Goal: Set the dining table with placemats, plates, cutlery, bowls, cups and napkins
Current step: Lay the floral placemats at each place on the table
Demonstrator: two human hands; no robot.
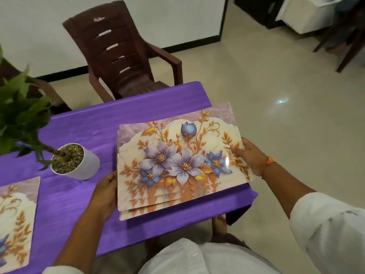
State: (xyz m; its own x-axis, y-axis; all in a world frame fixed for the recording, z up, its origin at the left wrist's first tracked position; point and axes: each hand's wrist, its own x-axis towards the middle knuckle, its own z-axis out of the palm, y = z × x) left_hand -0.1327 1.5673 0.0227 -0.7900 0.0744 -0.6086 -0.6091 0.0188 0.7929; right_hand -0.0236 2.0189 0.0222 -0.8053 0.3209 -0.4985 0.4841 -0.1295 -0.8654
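Head view: left hand (105, 192), right hand (251, 158) clasping edges of glossy floral placemat stack (177, 165) over purple tablecloth (85, 125).

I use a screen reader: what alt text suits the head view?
Both hands, left hand and right hand, hold a stack of floral placemats over a corner of the purple-clothed table. A potted plant and another placemat sit left; a brown chair stands beyond.

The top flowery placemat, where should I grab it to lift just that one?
Grip the top placemat by its short side edges, coming in from left and right as the left hand and right hand do. It is wide, thin and bendy, and its right edge overhangs the stack, so fingers can slip under there.
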